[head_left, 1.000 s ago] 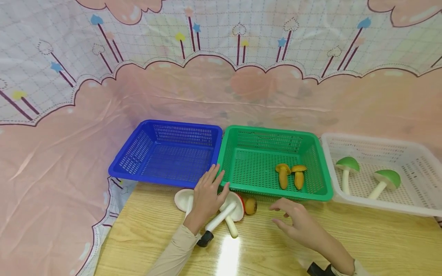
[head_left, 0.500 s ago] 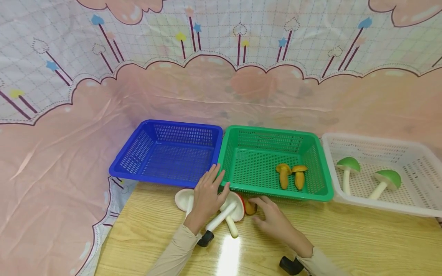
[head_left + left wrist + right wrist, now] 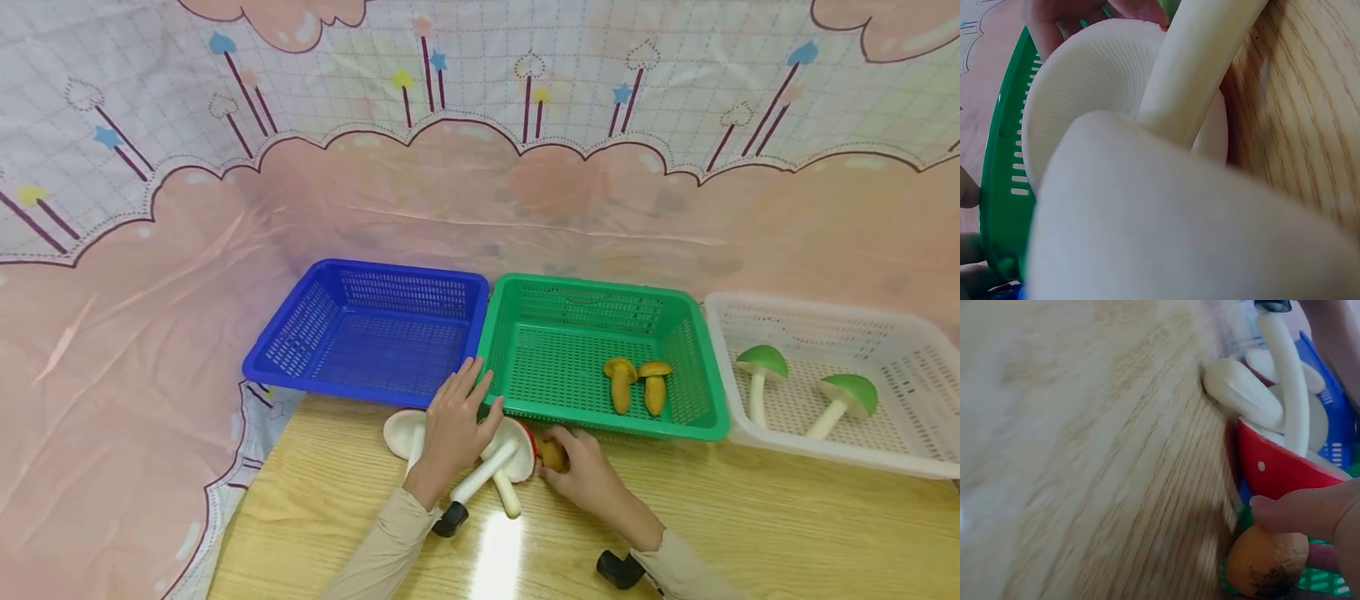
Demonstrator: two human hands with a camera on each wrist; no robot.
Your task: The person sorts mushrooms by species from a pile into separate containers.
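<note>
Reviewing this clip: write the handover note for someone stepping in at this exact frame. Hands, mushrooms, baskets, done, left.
Left hand: open, resting flat on the white-stemmed toy mushrooms on the wooden table.
Right hand: fingers pinching the small brown toy mushroom beside the red cap, not yet lifted.
Done: two brown toy mushrooms lie in the green plastic basket; two green-capped toy mushrooms lie in the white plastic basket.
Left: probably the brown one to green; the blue plastic basket holds nothing yet.

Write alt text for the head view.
A right hand pinches a small brown mushroom on a wooden table; the left hand rests on red-capped mushrooms before blue, green and white baskets.
</note>
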